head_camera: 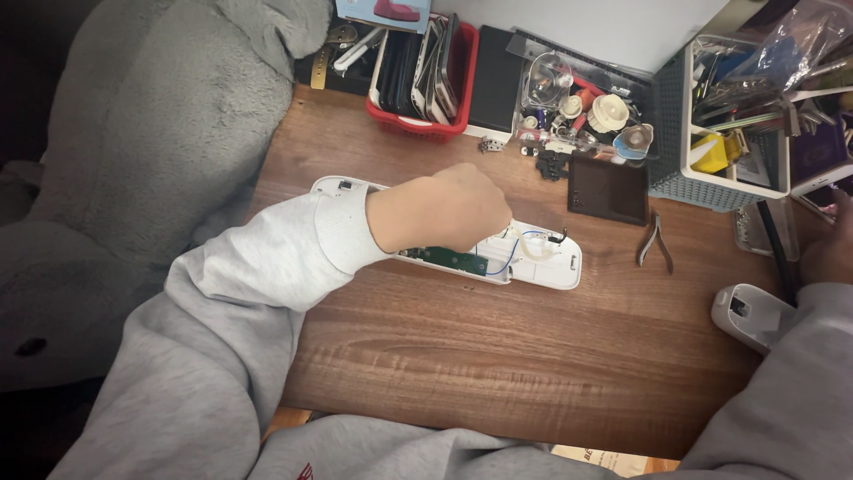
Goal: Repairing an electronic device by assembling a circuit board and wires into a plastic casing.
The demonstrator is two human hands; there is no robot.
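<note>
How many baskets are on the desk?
2. A red basket sits at the back edge, holding flat dark things on edge. A grey basket sits at the back right, stuffed with tools and bags. Others may lie outside the picture.

- A long white plastic casing (pixel 542 262), opened face up, lies flat and slanted on the wooden bench.
- Inside show a green circuit board (pixel 444 259) and thin blue and white wires (pixel 506 253).

casing (pixel 551 265) mid-desk | pliers (pixel 656 240) right (basket (pixel 675 133) behind)
</note>
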